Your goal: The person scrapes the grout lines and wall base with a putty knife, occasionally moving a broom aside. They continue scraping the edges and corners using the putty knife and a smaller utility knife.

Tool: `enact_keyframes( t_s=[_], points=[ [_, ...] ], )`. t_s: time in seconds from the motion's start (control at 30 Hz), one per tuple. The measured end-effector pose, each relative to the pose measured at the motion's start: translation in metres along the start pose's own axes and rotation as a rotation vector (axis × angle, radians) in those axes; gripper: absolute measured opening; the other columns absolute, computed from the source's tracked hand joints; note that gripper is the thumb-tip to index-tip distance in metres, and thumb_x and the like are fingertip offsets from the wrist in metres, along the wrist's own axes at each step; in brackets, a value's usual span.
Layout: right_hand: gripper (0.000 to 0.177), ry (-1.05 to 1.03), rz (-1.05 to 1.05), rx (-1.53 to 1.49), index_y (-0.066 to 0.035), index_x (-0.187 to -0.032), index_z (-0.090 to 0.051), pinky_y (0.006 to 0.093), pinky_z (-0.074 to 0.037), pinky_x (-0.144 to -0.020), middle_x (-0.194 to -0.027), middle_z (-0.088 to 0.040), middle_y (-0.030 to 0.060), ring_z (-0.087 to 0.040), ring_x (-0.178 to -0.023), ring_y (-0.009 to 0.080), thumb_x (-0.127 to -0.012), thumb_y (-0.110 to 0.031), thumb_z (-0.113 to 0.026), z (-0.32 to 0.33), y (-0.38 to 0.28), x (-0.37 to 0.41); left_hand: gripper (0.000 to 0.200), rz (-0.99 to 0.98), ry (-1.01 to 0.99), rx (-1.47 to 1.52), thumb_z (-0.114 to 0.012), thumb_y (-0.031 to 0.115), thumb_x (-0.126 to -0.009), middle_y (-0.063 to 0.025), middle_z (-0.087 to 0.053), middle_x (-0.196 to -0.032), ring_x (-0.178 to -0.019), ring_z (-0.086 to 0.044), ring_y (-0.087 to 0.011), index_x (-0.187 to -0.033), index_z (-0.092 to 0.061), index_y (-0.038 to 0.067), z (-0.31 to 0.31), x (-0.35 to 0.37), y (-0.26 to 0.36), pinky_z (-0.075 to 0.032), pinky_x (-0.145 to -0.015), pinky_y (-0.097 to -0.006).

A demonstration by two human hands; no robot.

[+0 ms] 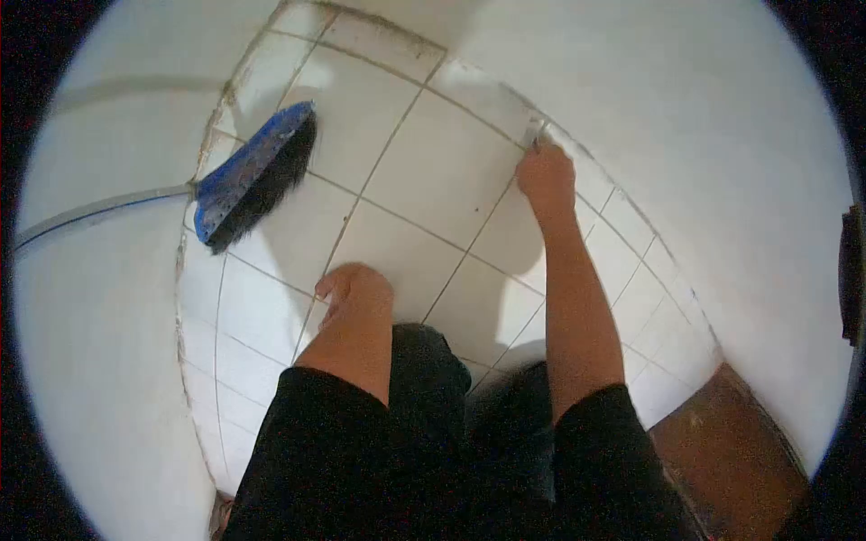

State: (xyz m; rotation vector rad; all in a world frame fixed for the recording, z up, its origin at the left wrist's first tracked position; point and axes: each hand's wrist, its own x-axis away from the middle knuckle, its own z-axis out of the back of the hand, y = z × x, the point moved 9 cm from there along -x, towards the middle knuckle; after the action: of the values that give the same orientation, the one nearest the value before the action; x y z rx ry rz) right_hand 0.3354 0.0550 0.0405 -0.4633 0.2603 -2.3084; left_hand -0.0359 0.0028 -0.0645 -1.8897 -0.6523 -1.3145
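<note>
My right hand (547, 171) is closed in a fist low against the skirting tiles on the right. A small pale, whitish piece (534, 132) shows just beyond its fingers; what it is I cannot make out. Nearer to me, my left hand (356, 288) hangs over the tiled floor (410, 225). Its fingers are bent with a gap between them, and nothing shows in them. A broom (257, 176) with a blue head and dark bristles rests on the left, apart from both hands.
White walls (704, 135) rise on both sides, with rough, dirty joints along the skirting tiles. The broom's handle (108, 209) crosses to the left edge. A brown panel (726, 451) stands at the lower right. Dark specks (476, 209) dot the floor.
</note>
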Motion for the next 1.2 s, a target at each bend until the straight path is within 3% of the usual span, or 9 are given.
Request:
enact_keyframes(
  t_s=[0.1, 0.13, 0.3, 0.6, 0.67, 0.87, 1.0, 1.1, 1.2],
  points=[
    [0.025, -0.083, 0.09, 0.222, 0.003, -0.105, -0.059, 0.0484, -0.051, -0.088, -0.103, -0.065, 0.0249, -0.064, -0.099, 0.0413, -0.085, -0.008, -0.051, -0.038, 0.029, -0.033, 0.04, 0.017, -0.032, 0.043, -0.061, 0.03, -0.087, -0.0121, -0.057, -0.135, -0.121, -0.054, -0.0354, -0.123, -0.066, 0.013, -0.002, -0.025, 0.004, -0.042, -0.089, -0.0667],
    [0.029, -0.099, 0.012, 0.103, 0.0, -0.11, -0.062, 0.048, -0.049, -0.091, -0.107, -0.064, 0.0261, -0.062, -0.103, 0.041, -0.086, -0.011, -0.052, -0.002, 0.006, -0.018, 0.041, 0.047, -0.117, -0.021, -0.062, 0.031, -0.086, -0.0115, -0.056, -0.136, -0.122, -0.054, -0.0357, -0.123, -0.066, 0.014, -0.016, -0.044, 0.004, -0.042, -0.09, -0.067],
    [0.037, -0.056, 0.102, -0.034, -0.002, -0.12, -0.061, 0.0474, -0.049, -0.092, -0.108, -0.063, 0.0287, -0.062, -0.103, 0.0414, -0.087, -0.019, -0.055, 0.005, 0.046, 0.011, 0.043, 0.114, -0.311, -0.165, -0.064, 0.033, -0.086, -0.0096, -0.055, -0.138, -0.124, -0.052, -0.0351, -0.126, -0.064, 0.017, -0.033, -0.065, 0.006, -0.04, -0.093, -0.0672],
    [0.038, -0.013, 0.065, -0.032, -0.002, -0.122, -0.06, 0.0484, -0.049, -0.09, -0.11, -0.064, 0.0254, -0.063, -0.101, 0.0402, -0.09, -0.02, -0.052, 0.004, 0.041, 0.03, 0.044, 0.132, -0.129, 0.023, -0.062, 0.032, -0.087, -0.0113, -0.056, -0.136, -0.123, -0.052, -0.0392, -0.127, -0.063, 0.014, -0.019, -0.027, -0.002, -0.039, -0.093, -0.0676],
    [0.035, 0.041, 0.057, -0.069, -0.002, -0.119, -0.062, 0.0487, -0.049, -0.089, -0.109, -0.065, 0.0242, -0.063, -0.099, 0.0407, -0.091, -0.018, -0.049, 0.001, 0.035, 0.024, 0.043, 0.07, 0.252, 0.022, -0.062, 0.032, -0.087, -0.0116, -0.058, -0.133, -0.121, -0.053, -0.0401, -0.125, -0.064, 0.013, 0.016, 0.016, -0.001, -0.04, -0.093, -0.0671],
    [0.035, 0.006, 0.06, -0.045, -0.003, -0.12, -0.062, 0.0476, -0.05, -0.09, -0.109, -0.066, 0.023, -0.064, -0.099, 0.0399, -0.091, -0.019, -0.05, -0.006, 0.023, 0.011, 0.04, 0.012, -0.126, -0.095, -0.064, 0.032, -0.083, -0.013, -0.061, -0.129, -0.116, -0.057, -0.0394, -0.118, -0.068, 0.012, -0.003, -0.006, 0.004, -0.043, -0.086, -0.0669],
    [0.035, -0.001, 0.059, -0.03, -0.003, -0.12, -0.062, 0.0475, -0.051, -0.089, -0.108, -0.066, 0.0234, -0.065, -0.097, 0.0393, -0.091, -0.019, -0.051, -0.009, 0.02, 0.012, 0.042, -0.063, 0.052, 0.036, -0.066, 0.033, -0.081, -0.0135, -0.062, -0.127, -0.115, -0.058, -0.0387, -0.116, -0.069, 0.011, -0.01, -0.045, 0.007, -0.044, -0.084, -0.0675],
    [0.036, 0.037, 0.076, -0.016, -0.003, -0.121, -0.061, 0.0474, -0.051, -0.089, -0.104, -0.067, 0.0232, -0.065, -0.095, 0.0398, -0.09, -0.018, -0.051, -0.005, 0.012, 0.01, 0.04, 0.032, 0.013, -0.052, -0.065, 0.031, -0.081, -0.0127, -0.063, -0.125, -0.113, -0.059, -0.0361, -0.115, -0.07, 0.012, -0.005, -0.019, 0.001, -0.045, -0.083, -0.0644],
    [0.037, -0.124, -0.025, 0.115, -0.005, -0.122, -0.063, 0.0457, -0.05, -0.091, -0.109, -0.064, 0.027, -0.062, -0.103, 0.0411, -0.092, -0.019, -0.048, -0.009, 0.013, 0.005, 0.037, 0.01, 0.101, -0.022, -0.062, 0.03, -0.083, -0.0123, -0.064, -0.123, -0.111, -0.06, -0.0337, -0.114, -0.07, 0.012, 0.009, 0.002, 0.002, -0.046, -0.082, -0.0595]
  ],
)
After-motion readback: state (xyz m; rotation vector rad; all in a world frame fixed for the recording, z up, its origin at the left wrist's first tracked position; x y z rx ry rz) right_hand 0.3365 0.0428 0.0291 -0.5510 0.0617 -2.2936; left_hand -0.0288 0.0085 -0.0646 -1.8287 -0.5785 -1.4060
